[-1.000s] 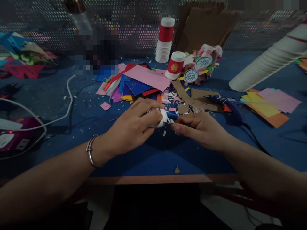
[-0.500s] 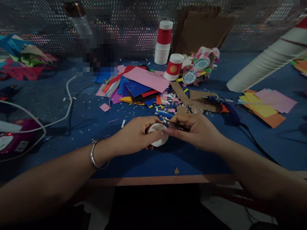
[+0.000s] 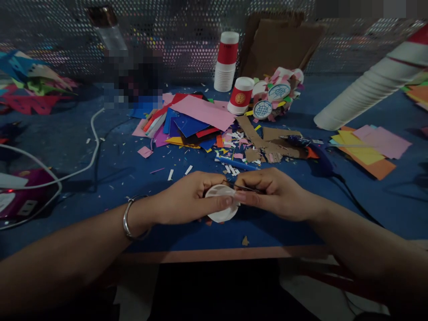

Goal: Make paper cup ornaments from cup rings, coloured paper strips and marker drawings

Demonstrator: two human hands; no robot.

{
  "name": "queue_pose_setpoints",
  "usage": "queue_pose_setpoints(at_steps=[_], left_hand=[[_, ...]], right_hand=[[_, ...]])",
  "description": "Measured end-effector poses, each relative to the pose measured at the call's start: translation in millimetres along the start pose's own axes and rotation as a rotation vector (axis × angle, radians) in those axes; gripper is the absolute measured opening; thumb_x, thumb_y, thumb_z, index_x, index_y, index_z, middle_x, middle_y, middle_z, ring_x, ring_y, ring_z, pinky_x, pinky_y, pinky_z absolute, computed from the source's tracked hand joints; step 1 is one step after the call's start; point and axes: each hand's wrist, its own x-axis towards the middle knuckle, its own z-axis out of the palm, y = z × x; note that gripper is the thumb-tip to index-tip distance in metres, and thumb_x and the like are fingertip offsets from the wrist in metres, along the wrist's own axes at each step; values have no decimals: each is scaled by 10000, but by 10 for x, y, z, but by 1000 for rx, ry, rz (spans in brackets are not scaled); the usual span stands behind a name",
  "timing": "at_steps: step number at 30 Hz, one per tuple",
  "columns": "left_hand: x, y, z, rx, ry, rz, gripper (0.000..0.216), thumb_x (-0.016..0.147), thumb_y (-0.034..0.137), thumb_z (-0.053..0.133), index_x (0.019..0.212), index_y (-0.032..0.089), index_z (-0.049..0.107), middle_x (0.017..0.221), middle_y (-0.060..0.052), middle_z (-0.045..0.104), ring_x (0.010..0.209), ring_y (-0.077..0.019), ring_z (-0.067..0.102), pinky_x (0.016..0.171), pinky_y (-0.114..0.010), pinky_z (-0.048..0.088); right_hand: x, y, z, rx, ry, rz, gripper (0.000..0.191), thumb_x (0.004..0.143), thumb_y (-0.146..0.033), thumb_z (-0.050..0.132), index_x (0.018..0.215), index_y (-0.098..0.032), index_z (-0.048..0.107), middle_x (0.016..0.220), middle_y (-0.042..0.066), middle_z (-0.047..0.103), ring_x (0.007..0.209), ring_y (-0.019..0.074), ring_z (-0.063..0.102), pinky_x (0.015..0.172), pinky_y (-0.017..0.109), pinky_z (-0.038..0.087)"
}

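My left hand (image 3: 187, 199), with a metal bangle on its wrist, is closed around a small white paper cup (image 3: 221, 206) whose round bottom faces me. My right hand (image 3: 272, 192) is closed on a thin dark tool, likely small scissors (image 3: 245, 188), its tip against the cup's rim. Both hands hover just above the blue table (image 3: 100, 160) near its front edge. A blue pen (image 3: 236, 163) lies just beyond my hands.
A heap of coloured paper sheets (image 3: 194, 120) and scraps lies behind my hands. Red-and-white cup stacks (image 3: 226, 62), one single cup (image 3: 240, 95), cardboard pieces (image 3: 274, 138) and a glue gun (image 3: 310, 149) sit further back and right. White cables (image 3: 90, 151) run on the left.
Both hands have drawn back toward me and down with the cup. The cup has turned so its round bottom now faces the camera.
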Motion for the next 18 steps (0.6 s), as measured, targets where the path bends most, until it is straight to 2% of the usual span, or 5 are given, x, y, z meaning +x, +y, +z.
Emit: queue_pose_setpoints(at_steps=[3,9,11,14,18], left_hand=[[-12,2,23,52,4,91,324,956,444,763,829,186,615,718,26,599,608,-91,564,524,-183,477],[15,-45,78,314,170,327,197,1021,378,686,931,203,691,846,-2,667,727,-123,632,658,-236,529],[43,-54,77,359,255,354,174,1019,372,688,960,209,699,874,0,689,764,-129,654,698,-241,537],[66,-44,54,380,406,339,242,1001,446,712,939,212,694,821,12,682,725,-132,631,656,-242,508],[45,-21,16,408,524,322,296,1000,492,704,911,210,687,821,5,712,704,-129,613,650,-249,493]], right_hand=[[-20,-57,-25,30,7,-20,508,1075,-603,581,774,-194,566,680,-50,454,614,90,385,555,259,326],[-12,-105,-65,-11,59,-69,502,1067,-604,593,771,-200,578,688,-37,511,622,98,435,570,271,340],[3,-48,-73,-57,136,-91,498,1055,-611,611,777,-198,587,686,-39,505,623,99,437,571,271,332],[15,56,-78,-149,270,-106,490,1022,-635,653,821,-190,628,710,-33,524,636,105,465,585,279,333],[6,122,-63,-273,350,-123,542,1086,-646,511,818,-192,638,720,-8,558,682,131,512,639,299,355]])
